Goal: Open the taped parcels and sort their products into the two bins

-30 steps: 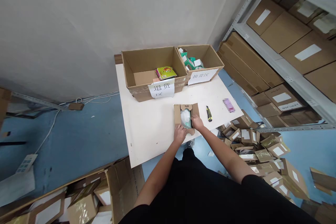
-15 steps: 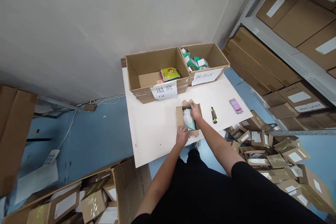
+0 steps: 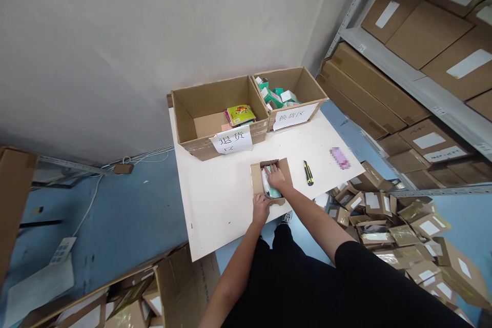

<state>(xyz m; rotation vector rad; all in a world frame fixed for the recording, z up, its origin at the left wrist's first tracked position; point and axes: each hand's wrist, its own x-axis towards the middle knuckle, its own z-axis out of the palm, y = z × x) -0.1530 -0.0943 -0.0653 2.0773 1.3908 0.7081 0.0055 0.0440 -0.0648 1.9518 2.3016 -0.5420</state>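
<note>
A small opened cardboard box (image 3: 286,170) stands near the front edge of the white table (image 3: 215,205), its flaps folded outward. My left hand (image 3: 261,207) grips the near left edge of this box. Inside it lies a pale green package (image 3: 274,192) beside white wrapping (image 3: 265,180). My right hand (image 3: 277,178) reaches in from the right, its fingers closed over the upper part of the package; the fingertips are partly hidden. A black and yellow box cutter (image 3: 308,173) lies on the table to the right of the box.
Two large open cartons with paper signs stand at the back: the left carton (image 3: 200,151) holds booklets, the right one (image 3: 319,93) green and white boxes. A blurred pink item (image 3: 340,158) lies right. Parcels pile on the floor (image 3: 403,236); a shelf (image 3: 403,51) holds cartons.
My right hand has moved from the box's far flap down into the box, onto the package. The left hand stays at the near left edge. The view has shifted slightly.
</note>
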